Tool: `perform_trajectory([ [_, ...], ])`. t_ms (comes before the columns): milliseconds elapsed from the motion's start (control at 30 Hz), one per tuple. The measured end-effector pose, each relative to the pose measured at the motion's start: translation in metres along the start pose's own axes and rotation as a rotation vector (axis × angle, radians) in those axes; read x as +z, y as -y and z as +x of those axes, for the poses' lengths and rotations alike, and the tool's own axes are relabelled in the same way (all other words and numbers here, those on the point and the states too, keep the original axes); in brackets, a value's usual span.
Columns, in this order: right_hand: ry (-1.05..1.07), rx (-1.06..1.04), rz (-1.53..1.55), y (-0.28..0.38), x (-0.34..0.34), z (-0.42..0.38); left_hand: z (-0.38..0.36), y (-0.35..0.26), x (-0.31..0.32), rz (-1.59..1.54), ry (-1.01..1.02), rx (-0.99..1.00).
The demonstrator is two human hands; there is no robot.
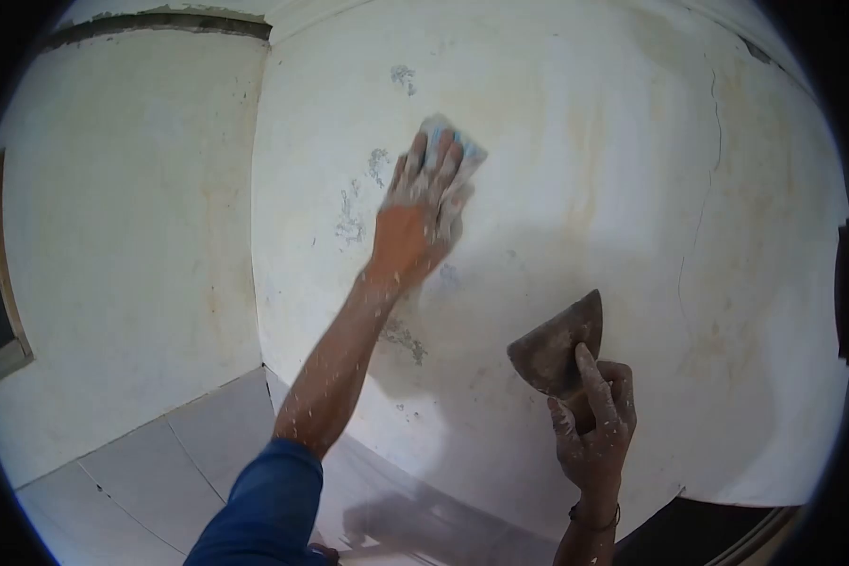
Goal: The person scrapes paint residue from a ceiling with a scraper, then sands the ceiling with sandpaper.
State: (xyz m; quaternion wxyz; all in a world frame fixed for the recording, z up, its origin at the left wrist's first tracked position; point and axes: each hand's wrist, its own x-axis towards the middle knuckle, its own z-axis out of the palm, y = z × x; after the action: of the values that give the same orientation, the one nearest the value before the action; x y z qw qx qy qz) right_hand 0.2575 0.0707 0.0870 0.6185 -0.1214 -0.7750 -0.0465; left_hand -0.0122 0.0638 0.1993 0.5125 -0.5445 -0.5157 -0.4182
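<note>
Dusted with white powder, my left hand reaches up and presses a pale, bluish cloth or sheet flat against the stained wall. What exactly the sheet is cannot be made out. Lower right, my right hand grips a worn, dark scraper by its handle, the wide blade pointing up and left. A bracelet circles the right wrist. Grey patches of bare plaster lie just left of my left hand, and another patch shows beneath the forearm.
At the left, a second wall meets this one in a corner, with a wood-framed opening at its edge. Grey tiles line the lower left. A dark opening lies bottom right. A long crack runs down the right side.
</note>
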Motion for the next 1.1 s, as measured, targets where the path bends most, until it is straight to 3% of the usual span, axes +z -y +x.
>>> perform_trajectory([
  [100, 0.039, 0.008, -0.006, -0.001, -0.003, 0.009, 0.050, 0.016, -0.009, 0.110, -0.069, 0.132],
  [167, 0.041, 0.014, -0.002, -0.004, -0.002, 0.014, 0.064, 0.009, -0.017, -0.248, 0.200, -0.331],
  [200, 0.011, 0.005, 0.020, -0.005, 0.000, 0.015, 0.045, 0.009, 0.000, -0.126, -0.192, -0.024],
  [300, 0.005, -0.001, 0.044, -0.005, 0.002, 0.013, -0.030, -0.004, 0.012, -0.021, -0.150, -0.055],
  [367, 0.053, -0.001, 0.041, -0.004, 0.002, 0.014, -0.007, 0.017, 0.003, 0.111, -0.114, 0.012],
  [433, 0.086, -0.004, 0.042, -0.002, -0.003, 0.014, 0.028, 0.036, -0.009, -0.095, 0.114, -0.197],
  [467, 0.095, -0.017, 0.046, -0.003, -0.003, 0.019, 0.048, 0.016, -0.029, -0.169, 0.152, -0.431],
  [500, 0.091, -0.014, 0.055, -0.004, -0.004, 0.018, 0.041, 0.013, -0.023, -0.161, 0.156, -0.426],
  [567, 0.050, -0.027, 0.062, -0.010, -0.006, 0.014, 0.002, 0.009, -0.003, -0.214, -0.132, -0.104],
  [600, 0.050, -0.025, 0.066, -0.010, -0.006, 0.013, -0.022, 0.003, 0.004, -0.008, -0.164, 0.043],
  [733, 0.060, -0.026, 0.087, -0.013, -0.005, 0.015, 0.003, 0.027, 0.003, 0.166, -0.133, 0.107],
  [767, 0.079, -0.038, 0.082, -0.013, -0.007, 0.015, 0.024, 0.045, 0.005, -0.162, -0.124, -0.057],
  [833, 0.058, -0.022, 0.112, -0.014, -0.008, 0.021, 0.042, 0.038, 0.010, -0.139, -0.357, -0.129],
  [867, 0.050, 0.014, 0.138, -0.013, -0.009, 0.019, 0.035, 0.036, -0.003, -0.136, -0.337, -0.128],
  [933, 0.068, -0.018, 0.128, -0.016, -0.009, 0.021, 0.022, 0.036, -0.038, -0.746, -0.029, -0.768],
  [967, 0.091, -0.063, 0.115, -0.016, -0.009, 0.020, 0.018, 0.043, -0.034, -1.029, -0.213, -0.724],
  [1033, 0.037, -0.057, 0.145, -0.021, -0.003, 0.019, 0.017, 0.059, -0.038, -1.322, -0.364, -0.662],
  [1100, -0.011, -0.051, 0.170, -0.020, -0.002, 0.019, 0.013, 0.051, -0.056, -1.383, -0.395, -0.688],
])
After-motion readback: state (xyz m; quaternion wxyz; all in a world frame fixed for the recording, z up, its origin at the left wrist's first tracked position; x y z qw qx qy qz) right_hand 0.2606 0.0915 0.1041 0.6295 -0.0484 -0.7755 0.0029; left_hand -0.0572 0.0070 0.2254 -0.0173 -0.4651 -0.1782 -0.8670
